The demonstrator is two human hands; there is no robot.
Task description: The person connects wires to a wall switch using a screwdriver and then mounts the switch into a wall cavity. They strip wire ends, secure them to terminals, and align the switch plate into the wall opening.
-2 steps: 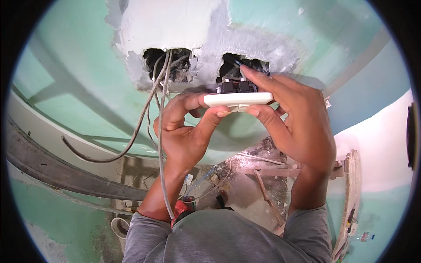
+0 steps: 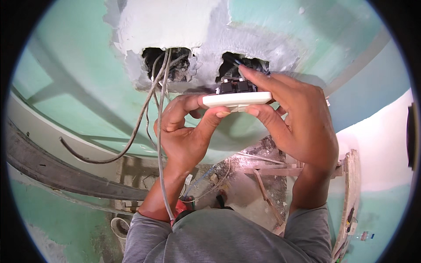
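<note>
A white wall switch (image 2: 237,100) is held between my two hands just in front of the right wall hole (image 2: 226,70). Black modules (image 2: 238,87) stick out of its back, facing the wall. My left hand (image 2: 186,129) pinches the plate's left end between thumb and fingers. With its thumb on the front, my right hand (image 2: 302,120) grips the right end. My right index finger reaches behind the plate, beside a dark wire (image 2: 234,61) in the hole. Where the wires join the modules is hidden.
Several grey cables (image 2: 146,105) hang from the left wall hole (image 2: 180,72), one passing over my left forearm. Below are a dark curved beam (image 2: 66,168), a pail (image 2: 119,227), wooden pieces (image 2: 267,195) and an upright plank (image 2: 351,193) at the right.
</note>
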